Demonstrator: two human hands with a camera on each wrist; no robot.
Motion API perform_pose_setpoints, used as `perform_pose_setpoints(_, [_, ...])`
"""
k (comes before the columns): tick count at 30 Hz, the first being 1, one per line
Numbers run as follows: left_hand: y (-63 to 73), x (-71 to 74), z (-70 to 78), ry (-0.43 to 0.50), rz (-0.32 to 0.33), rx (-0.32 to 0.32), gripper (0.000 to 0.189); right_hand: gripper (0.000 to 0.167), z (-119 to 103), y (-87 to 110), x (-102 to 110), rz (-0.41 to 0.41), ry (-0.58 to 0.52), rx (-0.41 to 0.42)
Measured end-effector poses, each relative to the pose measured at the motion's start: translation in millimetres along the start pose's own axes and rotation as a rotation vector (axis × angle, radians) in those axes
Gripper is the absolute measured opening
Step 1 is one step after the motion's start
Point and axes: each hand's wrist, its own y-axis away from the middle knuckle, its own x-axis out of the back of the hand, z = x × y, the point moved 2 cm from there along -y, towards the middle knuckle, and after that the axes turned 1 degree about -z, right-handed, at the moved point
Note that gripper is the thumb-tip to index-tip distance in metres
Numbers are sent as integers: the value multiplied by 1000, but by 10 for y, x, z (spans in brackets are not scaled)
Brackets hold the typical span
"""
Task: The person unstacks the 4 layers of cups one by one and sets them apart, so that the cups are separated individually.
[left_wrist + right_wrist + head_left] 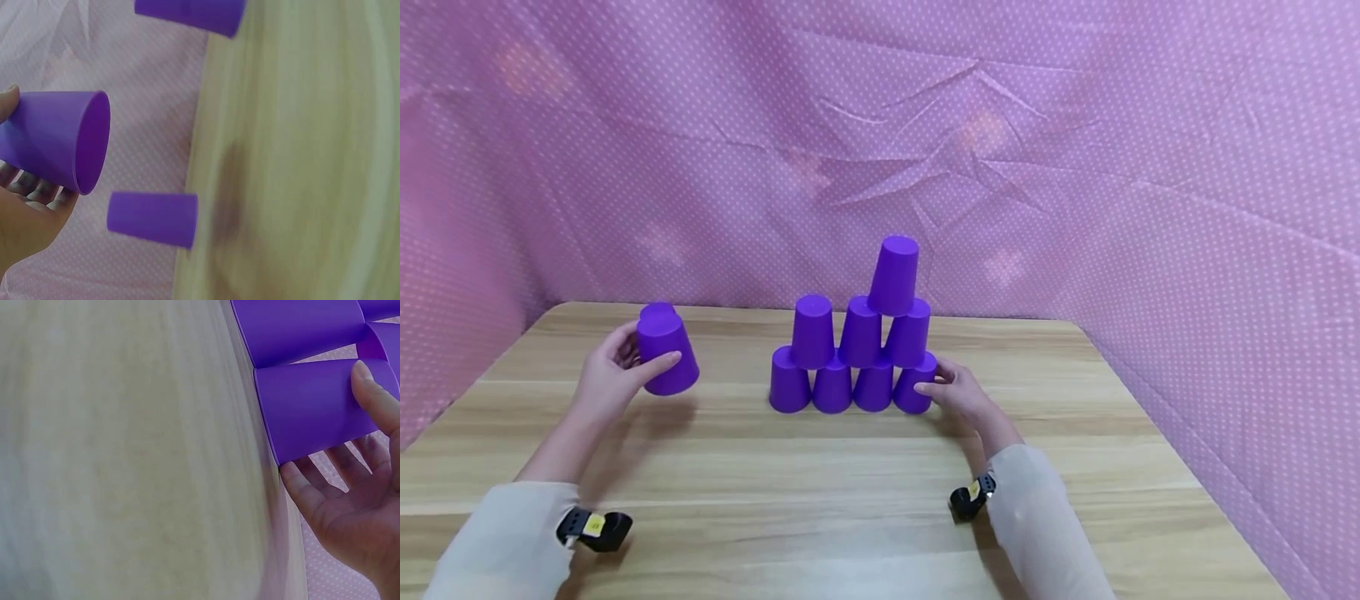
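My left hand (606, 375) holds a purple cup (668, 354) mouth down above the table, thumb on its near side and fingers around the other. In the left wrist view its open rim faces the tabletop. Just behind it stands another upside-down purple cup (153, 219), mostly hidden in the head view. To the right, upside-down purple cups form a pyramid: several in the bottom row, three in the middle row and one top cup (895, 277) over the middle row's right pair. My right hand (964, 396) grips the bottom row's rightmost cup (319, 409), thumb in front.
A light wooden table (820, 508) lies under everything. Pink dotted cloth (1075, 217) hangs along the back and both sides. Each wrist wears a small black camera (606, 532) near a pale sleeve (505, 533).
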Motion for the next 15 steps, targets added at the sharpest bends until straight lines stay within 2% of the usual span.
perform_pose_setpoints(4, [3, 77, -135, -27, 11, 1, 60, 60, 37, -5, 6, -5, 1, 12])
perform_pose_setpoints(5, [-2, 100, -171, -58, 7, 7, 62, 61, 46, -10, 8, -9, 0, 13])
perform_pose_setpoints(7, [-61, 157, -364, -40, 31, 17, 62, 61, 44, -14, 7, -13, -5, 7])
perform_pose_setpoints(12, [-303, 321, -1031, -48, 113, 31, 64, 53, -18, -16, -2, 3, -23, -19])
perform_pose_setpoints(15, [-388, 408, -1262, -52, 134, 41, 66, 51, -34, -18, -3, 14, -31, -38])
